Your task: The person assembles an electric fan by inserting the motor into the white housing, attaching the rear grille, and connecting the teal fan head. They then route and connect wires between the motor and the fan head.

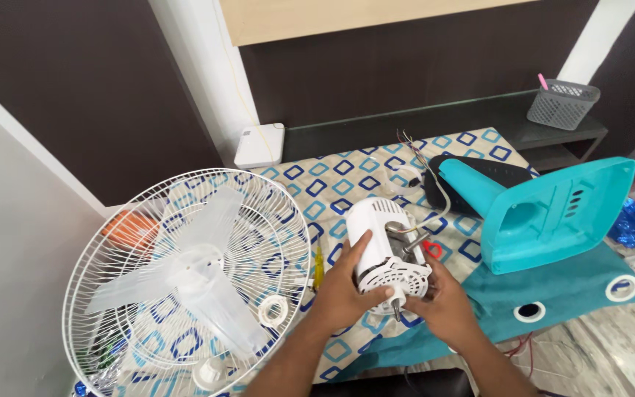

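A white fan motor housing (380, 239) with a short metal shaft pointing toward me is held between both hands above a patterned cloth. My left hand (343, 287) wraps its left side, thumb near the shaft. My right hand (442, 301) grips its lower right edge. Wires run from the motor back toward a teal fan stand base (553, 213) lying on its side.
A white wire fan guard (112, 242) with a translucent blade (200, 279) inside it leans at the left. A yellow-handled screwdriver (318, 266) lies by the guard. A grey mesh basket (561, 104) stands on the dark shelf behind, and a white box (259, 145) sits by the wall.
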